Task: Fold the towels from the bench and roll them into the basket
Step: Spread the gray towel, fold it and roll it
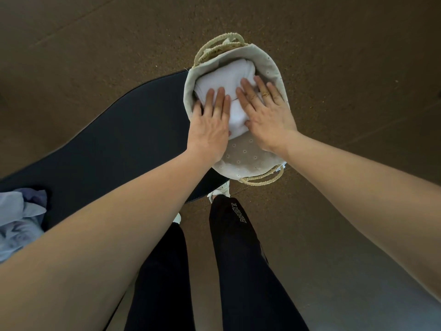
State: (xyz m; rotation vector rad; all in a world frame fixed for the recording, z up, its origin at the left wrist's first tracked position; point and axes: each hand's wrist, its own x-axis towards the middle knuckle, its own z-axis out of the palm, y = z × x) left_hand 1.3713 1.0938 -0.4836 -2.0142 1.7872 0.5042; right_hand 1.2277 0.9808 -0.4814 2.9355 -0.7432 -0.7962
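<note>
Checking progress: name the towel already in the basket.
The white towel, under the left hand and right hand in the basket; the lilac-grey heap lies loose on the bench.

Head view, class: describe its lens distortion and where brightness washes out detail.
Head view: the wide-angle lens bows the bench edge and enlarges the forearms near the frame; the white towel in the basket is almost blown out, its folds faint.

I see a white soft cloth towel [229, 77], a beige eyelet-fabric basket [248, 156] with braided rope handles [262, 180], and a dark matt smooth bench [119, 144].
</note>
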